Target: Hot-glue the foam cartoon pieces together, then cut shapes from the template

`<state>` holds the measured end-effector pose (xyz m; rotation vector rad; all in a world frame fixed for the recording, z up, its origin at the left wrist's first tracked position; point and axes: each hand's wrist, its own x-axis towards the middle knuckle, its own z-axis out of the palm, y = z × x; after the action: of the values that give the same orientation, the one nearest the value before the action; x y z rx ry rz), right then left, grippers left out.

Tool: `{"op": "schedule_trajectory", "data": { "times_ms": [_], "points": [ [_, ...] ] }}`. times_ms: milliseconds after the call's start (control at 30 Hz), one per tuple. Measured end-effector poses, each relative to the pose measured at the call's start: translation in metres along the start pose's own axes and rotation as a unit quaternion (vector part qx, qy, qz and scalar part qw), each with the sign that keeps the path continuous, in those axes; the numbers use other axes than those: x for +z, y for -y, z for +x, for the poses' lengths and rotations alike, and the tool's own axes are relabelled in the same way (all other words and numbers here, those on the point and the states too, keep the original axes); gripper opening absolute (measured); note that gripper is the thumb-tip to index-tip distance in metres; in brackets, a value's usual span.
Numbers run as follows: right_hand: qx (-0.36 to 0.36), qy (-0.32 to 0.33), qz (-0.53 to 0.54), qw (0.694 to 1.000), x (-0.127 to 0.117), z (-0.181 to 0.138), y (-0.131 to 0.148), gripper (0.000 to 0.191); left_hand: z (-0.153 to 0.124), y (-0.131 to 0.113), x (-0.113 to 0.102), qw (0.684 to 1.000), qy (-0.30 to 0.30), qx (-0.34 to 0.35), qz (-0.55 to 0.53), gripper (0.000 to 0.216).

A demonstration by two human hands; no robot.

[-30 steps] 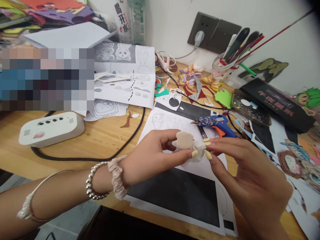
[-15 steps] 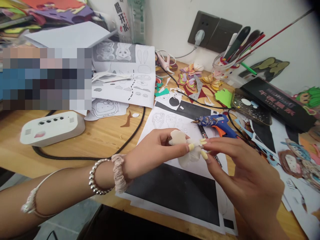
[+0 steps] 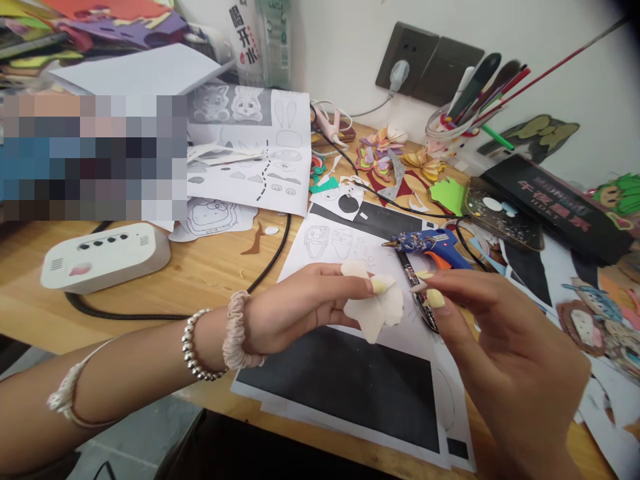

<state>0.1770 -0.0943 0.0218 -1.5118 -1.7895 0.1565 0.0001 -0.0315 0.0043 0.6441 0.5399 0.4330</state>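
Observation:
My left hand (image 3: 305,303) pinches a cream-white flower-shaped piece (image 3: 373,310) with wavy petals, the thumb pressed near its middle. The flower is held above printed sheets and a black panel (image 3: 345,390). To its right, my right hand (image 3: 500,340) is closed in a pinch, fingertips close to the petals but apart from them. Whether a small pale bit sits between those fingertips, I cannot make out. Beyond the right fingers lies a blue hot glue gun (image 3: 433,245) with an orange trigger, its nozzle pointing left. A dark patterned pen (image 3: 411,273) lies below it, partly covered by the right hand.
On the left stands a white power strip (image 3: 105,257) with a black cord looping across the table. Printed drawings (image 3: 285,153) and coloured foam scraps (image 3: 125,27) pile up behind. Foam flowers (image 3: 383,150), a brush holder (image 3: 453,127) and a black box (image 3: 557,207) line the wall.
My right hand has drawn away from the flower toward the right. The flower has tilted, showing more of its petals, still in my left hand.

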Motion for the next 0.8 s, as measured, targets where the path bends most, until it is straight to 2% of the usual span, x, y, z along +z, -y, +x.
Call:
{"op": "schedule_trajectory", "data": {
  "times_ms": [400, 600, 800],
  "points": [
    [0.007, 0.014, 0.018, 1.000, -0.0018, -0.0003, -0.0022, 0.017, 0.0004, -0.0015, -0.0007, 1.000, 0.002, -0.028, 0.001, 0.014],
    [0.021, 0.045, 0.060, 0.997, -0.0009, 0.0019, 0.0056, 0.003, 0.0000, -0.0023, 0.0014, 1.000, 0.000, -0.013, 0.006, 0.012],
    [-0.017, 0.100, 0.032, 0.994, -0.0009, 0.0040, 0.0029, 0.004, 0.0000, -0.0023, 0.0035, 0.997, -0.025, 0.025, 0.063, 0.013]
  ]
}}
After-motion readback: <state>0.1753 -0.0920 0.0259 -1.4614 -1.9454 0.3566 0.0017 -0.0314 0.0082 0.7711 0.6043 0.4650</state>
